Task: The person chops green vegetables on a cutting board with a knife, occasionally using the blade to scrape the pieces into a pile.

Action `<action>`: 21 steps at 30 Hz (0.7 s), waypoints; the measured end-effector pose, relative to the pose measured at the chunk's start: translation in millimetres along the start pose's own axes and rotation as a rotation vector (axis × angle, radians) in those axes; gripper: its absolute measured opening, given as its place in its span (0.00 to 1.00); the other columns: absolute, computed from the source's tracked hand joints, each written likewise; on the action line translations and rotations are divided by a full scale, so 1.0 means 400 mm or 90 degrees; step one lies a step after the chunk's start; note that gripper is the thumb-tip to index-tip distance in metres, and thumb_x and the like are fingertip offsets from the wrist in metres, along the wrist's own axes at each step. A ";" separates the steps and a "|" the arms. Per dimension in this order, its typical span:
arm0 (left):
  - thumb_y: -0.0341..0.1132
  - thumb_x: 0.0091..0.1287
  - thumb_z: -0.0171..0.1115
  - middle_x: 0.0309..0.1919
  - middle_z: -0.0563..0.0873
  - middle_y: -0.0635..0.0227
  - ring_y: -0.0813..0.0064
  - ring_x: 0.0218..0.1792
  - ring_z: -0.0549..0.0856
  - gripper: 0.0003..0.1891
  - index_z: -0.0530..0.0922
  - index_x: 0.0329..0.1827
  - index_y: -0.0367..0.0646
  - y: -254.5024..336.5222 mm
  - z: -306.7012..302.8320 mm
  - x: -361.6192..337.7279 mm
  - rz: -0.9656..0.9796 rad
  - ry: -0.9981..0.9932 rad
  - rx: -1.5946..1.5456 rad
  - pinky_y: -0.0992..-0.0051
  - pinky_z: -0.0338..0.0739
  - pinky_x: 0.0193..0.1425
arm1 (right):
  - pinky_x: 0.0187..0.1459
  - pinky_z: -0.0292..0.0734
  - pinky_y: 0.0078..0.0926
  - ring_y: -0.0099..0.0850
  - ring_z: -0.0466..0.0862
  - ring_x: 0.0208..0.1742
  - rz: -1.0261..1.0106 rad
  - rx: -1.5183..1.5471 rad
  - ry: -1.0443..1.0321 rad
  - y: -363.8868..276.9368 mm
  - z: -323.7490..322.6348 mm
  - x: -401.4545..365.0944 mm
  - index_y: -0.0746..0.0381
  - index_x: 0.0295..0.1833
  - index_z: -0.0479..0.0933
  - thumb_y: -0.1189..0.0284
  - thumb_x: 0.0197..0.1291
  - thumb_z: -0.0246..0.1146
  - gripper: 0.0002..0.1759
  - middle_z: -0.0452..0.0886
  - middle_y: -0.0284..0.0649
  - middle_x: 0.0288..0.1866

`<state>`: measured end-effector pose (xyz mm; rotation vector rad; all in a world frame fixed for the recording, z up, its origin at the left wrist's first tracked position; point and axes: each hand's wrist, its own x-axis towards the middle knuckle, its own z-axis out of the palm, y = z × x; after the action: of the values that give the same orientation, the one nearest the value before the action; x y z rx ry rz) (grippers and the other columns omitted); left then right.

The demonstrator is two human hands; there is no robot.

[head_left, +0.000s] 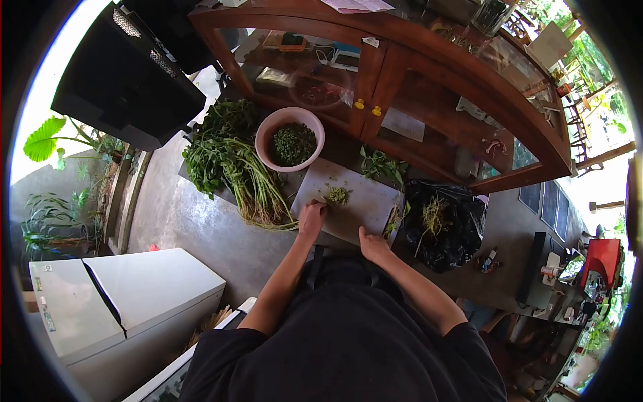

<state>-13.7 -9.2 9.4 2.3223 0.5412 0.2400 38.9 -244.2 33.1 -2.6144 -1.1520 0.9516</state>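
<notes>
A white cutting board (365,206) lies in front of me with a small heap of chopped green stems (338,195) on it. My left hand (312,218) is closed over the board's left part, close beside the heap; what its fingers hold is too small to make out. At the board's near edge, my right hand (374,245) grips the rim, thumb on top. A pink bowl (262,143) of chopped greens (293,143) stands beyond the left hand. Left of it lies a big bunch of leafy greens (231,157) with long stems and roots.
A black plastic bag (459,231) holding stem and root scraps (435,216) sits right of the board. Loose leaves (382,166) lie at the board's far edge. Behind stands a glass-door wooden cabinet (375,80); a white refrigerator (157,285) is at lower left.
</notes>
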 end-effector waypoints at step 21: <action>0.29 0.60 0.61 0.38 0.86 0.54 0.50 0.42 0.84 0.08 0.86 0.40 0.41 -0.015 0.019 -0.003 0.014 0.062 -0.005 0.58 0.79 0.47 | 0.53 0.78 0.48 0.54 0.84 0.49 -0.011 -0.068 -0.024 0.071 0.069 -0.016 0.68 0.74 0.53 0.71 0.68 0.39 0.30 0.82 0.60 0.51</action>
<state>-14.1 -10.7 -0.2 2.3191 0.5608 0.3668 36.7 -271.9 4.3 -2.6753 -1.2654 0.9669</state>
